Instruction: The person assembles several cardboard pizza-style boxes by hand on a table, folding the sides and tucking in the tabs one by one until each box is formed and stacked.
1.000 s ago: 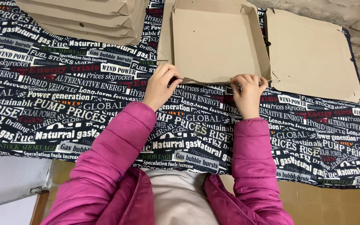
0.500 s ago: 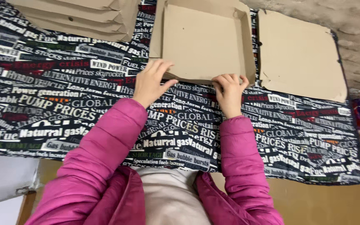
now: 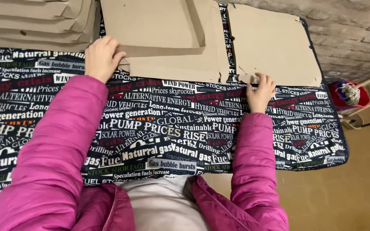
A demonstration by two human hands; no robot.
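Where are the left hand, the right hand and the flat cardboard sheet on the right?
left hand (image 3: 101, 57), head view, back of hand.
right hand (image 3: 260, 92), head view, back of hand.
flat cardboard sheet (image 3: 275, 42), head view, bare middle.

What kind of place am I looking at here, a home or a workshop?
Probably a small workshop or packing spot, not a home kitchen. A stack of flat cardboard blanks lies on a cloth-covered table, a rough stone wall stands behind, and both hands, left hand and right hand, work cardboard pieces.
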